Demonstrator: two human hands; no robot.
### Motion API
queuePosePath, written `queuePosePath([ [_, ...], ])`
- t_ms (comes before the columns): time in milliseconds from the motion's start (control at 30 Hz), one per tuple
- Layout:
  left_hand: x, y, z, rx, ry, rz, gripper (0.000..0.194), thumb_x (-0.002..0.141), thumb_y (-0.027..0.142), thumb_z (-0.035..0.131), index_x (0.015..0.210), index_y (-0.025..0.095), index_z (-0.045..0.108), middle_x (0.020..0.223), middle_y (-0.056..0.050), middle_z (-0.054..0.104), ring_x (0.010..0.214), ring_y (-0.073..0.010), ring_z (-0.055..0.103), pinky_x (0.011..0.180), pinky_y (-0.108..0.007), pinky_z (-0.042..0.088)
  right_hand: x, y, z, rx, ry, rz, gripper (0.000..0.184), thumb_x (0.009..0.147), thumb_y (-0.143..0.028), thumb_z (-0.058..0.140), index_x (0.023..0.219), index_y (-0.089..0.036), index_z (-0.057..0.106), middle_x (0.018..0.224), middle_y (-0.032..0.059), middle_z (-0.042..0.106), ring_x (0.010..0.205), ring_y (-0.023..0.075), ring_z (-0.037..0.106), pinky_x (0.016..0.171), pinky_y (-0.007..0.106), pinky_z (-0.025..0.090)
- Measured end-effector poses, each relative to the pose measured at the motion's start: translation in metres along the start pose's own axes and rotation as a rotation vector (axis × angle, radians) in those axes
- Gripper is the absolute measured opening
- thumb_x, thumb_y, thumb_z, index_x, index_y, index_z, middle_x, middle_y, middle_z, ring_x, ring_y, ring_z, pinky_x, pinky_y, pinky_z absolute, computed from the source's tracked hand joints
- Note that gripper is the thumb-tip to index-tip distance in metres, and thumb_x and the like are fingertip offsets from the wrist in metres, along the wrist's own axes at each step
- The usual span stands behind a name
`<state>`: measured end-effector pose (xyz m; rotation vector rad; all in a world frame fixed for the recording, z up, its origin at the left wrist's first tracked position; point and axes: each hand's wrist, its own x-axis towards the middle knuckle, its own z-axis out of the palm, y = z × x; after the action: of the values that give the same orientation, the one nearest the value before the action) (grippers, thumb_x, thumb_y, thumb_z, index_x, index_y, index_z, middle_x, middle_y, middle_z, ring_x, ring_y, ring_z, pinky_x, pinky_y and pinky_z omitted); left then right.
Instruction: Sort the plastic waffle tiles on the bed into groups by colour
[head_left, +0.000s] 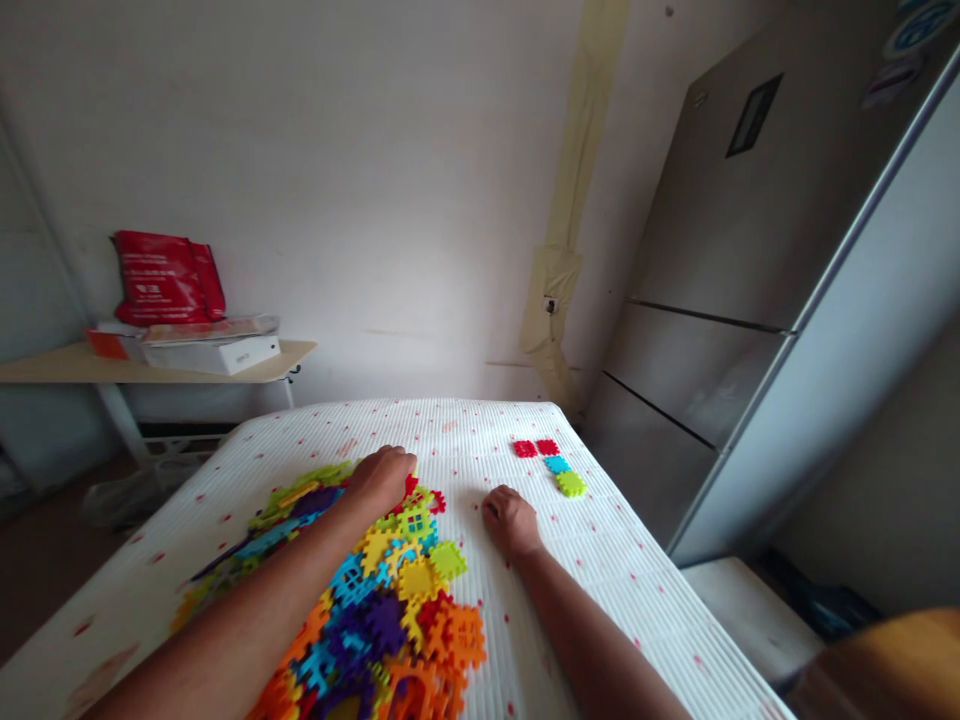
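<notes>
A heap of flat plastic interlocking tiles (375,600) in orange, yellow, blue, purple and green lies on a white ribbed mat (637,570) with small red marks. My left hand (382,477) rests on the far end of the heap, fingers curled down over the pieces; what they grip is hidden. My right hand (510,520) sits on the bare mat just right of the heap, fingers curled under. Set apart at the far right lie two red tiles (535,448), a blue tile (557,464) and a green tile (571,484).
A grey fridge (750,300) stands close to the mat's right edge. To the left, a low wooden shelf (45,365) carries a red bag (166,277) and a white box (214,354). A white wall is behind.
</notes>
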<state>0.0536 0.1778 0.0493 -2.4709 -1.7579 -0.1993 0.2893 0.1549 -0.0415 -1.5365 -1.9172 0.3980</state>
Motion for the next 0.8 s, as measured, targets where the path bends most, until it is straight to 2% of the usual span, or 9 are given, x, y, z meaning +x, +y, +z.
queuePosePath([
  [67, -0.004, 0.002, -0.007, -0.021, 0.079, 0.024, 0.024, 0.078, 0.001, 0.042, 0.073, 0.019, 0.058, 0.081, -0.005, 0.062, 0.084, -0.0181, 0.058, 0.072, -0.030, 0.043, 0.001, 0.002, -0.001, 0.085, 0.014, 0.028, 0.018, 0.075, -0.012, 0.051, 0.071, -0.020, 0.066, 0.085, 0.0032, 0.065, 0.085, 0.0165, 0.059, 0.079, 0.024, 0.041],
  [167, -0.012, 0.010, -0.010, -0.058, 0.186, 0.096, 0.018, 0.077, 0.005, 0.045, 0.074, 0.021, 0.054, 0.081, -0.002, 0.059, 0.080, -0.0162, 0.056, 0.070, -0.028, 0.042, 0.004, 0.005, -0.006, 0.259, 0.029, 0.071, 0.015, 0.077, -0.021, 0.051, 0.076, -0.019, 0.066, 0.081, 0.0028, 0.066, 0.077, 0.0164, 0.060, 0.072, 0.026, 0.045],
  [267, -0.022, 0.025, -0.006, -0.079, 0.267, 0.205, 0.016, 0.079, 0.008, 0.045, 0.075, 0.021, 0.052, 0.082, -0.001, 0.057, 0.081, -0.0155, 0.054, 0.073, -0.027, 0.043, 0.004, 0.003, -0.016, 0.459, 0.010, 0.089, 0.028, 0.084, -0.035, 0.044, 0.089, -0.017, 0.064, 0.084, 0.0050, 0.067, 0.069, 0.0153, 0.060, 0.060, 0.025, 0.047],
  [333, -0.027, 0.035, -0.001, -0.083, 0.302, 0.283, 0.018, 0.082, 0.007, 0.042, 0.075, 0.021, 0.051, 0.083, -0.002, 0.057, 0.081, -0.0152, 0.054, 0.074, -0.027, 0.043, 0.003, -0.002, -0.025, 0.570, -0.010, 0.073, 0.035, 0.085, -0.043, 0.042, 0.098, -0.017, 0.062, 0.093, 0.0074, 0.067, 0.071, 0.0153, 0.061, 0.056, 0.024, 0.047],
  [467, -0.032, 0.050, 0.008, -0.078, 0.369, 0.387, 0.021, 0.084, 0.006, 0.040, 0.074, 0.020, 0.052, 0.082, -0.003, 0.057, 0.079, -0.0163, 0.053, 0.072, -0.029, 0.045, 0.000, -0.020, -0.042, 0.809, -0.087, 0.003, 0.041, 0.073, -0.044, 0.063, 0.104, -0.018, 0.061, 0.103, 0.0077, 0.064, 0.078, 0.0157, 0.060, 0.061, 0.025, 0.048],
  [533, -0.032, 0.053, 0.010, -0.075, 0.402, 0.415, 0.022, 0.084, 0.005, 0.040, 0.074, 0.020, 0.052, 0.081, -0.003, 0.057, 0.078, -0.0173, 0.053, 0.071, -0.030, 0.045, -0.001, -0.028, -0.046, 0.785, -0.122, -0.020, 0.044, 0.065, -0.041, 0.072, 0.102, -0.018, 0.062, 0.097, 0.0058, 0.064, 0.079, 0.0157, 0.058, 0.064, 0.026, 0.048],
  [600, -0.032, 0.054, 0.011, -0.073, 0.425, 0.449, 0.022, 0.084, 0.004, 0.041, 0.072, 0.019, 0.052, 0.080, -0.003, 0.057, 0.077, -0.0178, 0.053, 0.069, -0.030, 0.046, -0.001, -0.033, -0.047, 0.649, -0.110, -0.027, 0.045, 0.061, -0.038, 0.076, 0.099, -0.017, 0.063, 0.090, 0.0038, 0.064, 0.078, 0.0158, 0.058, 0.065, 0.026, 0.047],
  [667, -0.032, 0.054, 0.011, -0.072, 0.439, 0.483, 0.023, 0.084, 0.004, 0.041, 0.072, 0.019, 0.053, 0.079, -0.003, 0.057, 0.076, -0.0177, 0.052, 0.068, -0.030, 0.046, -0.002, -0.036, -0.044, 0.550, -0.086, -0.038, 0.044, 0.060, -0.036, 0.077, 0.098, -0.017, 0.063, 0.087, 0.0024, 0.063, 0.077, 0.0155, 0.057, 0.065, 0.026, 0.047],
  [800, -0.031, 0.056, 0.013, -0.072, 0.448, 0.509, 0.024, 0.085, 0.005, 0.041, 0.070, 0.019, 0.054, 0.078, -0.003, 0.057, 0.075, -0.0168, 0.053, 0.068, -0.030, 0.046, -0.003, -0.038, -0.038, 0.522, -0.092, -0.066, 0.042, 0.063, -0.035, 0.076, 0.099, -0.017, 0.063, 0.084, 0.0011, 0.065, 0.075, 0.0145, 0.059, 0.065, 0.025, 0.047],
])
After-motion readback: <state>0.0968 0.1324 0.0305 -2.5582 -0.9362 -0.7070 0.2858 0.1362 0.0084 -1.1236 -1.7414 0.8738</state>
